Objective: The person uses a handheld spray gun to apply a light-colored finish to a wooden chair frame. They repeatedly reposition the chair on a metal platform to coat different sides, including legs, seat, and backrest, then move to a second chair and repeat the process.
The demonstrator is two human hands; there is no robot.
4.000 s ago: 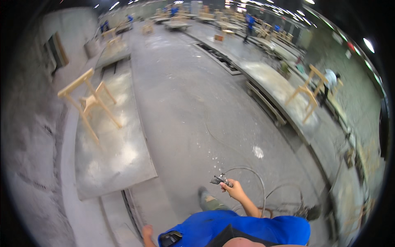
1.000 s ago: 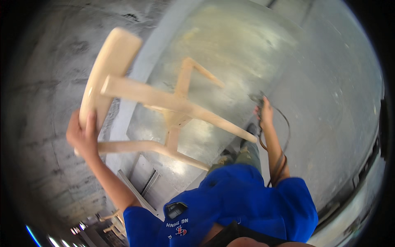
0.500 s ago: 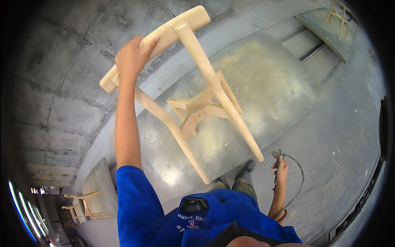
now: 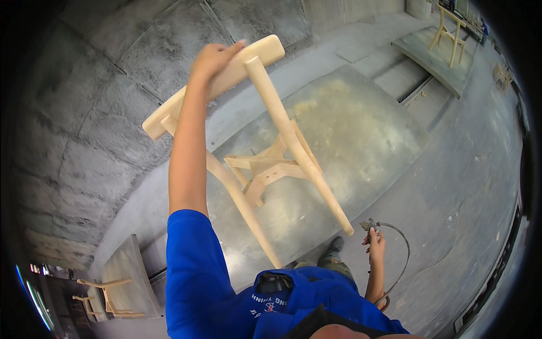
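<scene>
Nearest, low on the right, I have the right hand curled around a spray gun, its hose arching down beside it. Just beyond is the pale wooden chair, over the metal table; I cannot tell whether its feet touch the top. Half a second ago my left hand gripped the backrest toward its left end; now it sits nearer the middle, and the backrest shows lower in view. The backrest's long axis slants from lower left to upper right, with the legs pointing down and right, back toward the body. My left arm reaches forward almost straight, the hand closed over the backrest, most fingers hidden. Farther off, upper right, another chair stands on a second table.
</scene>
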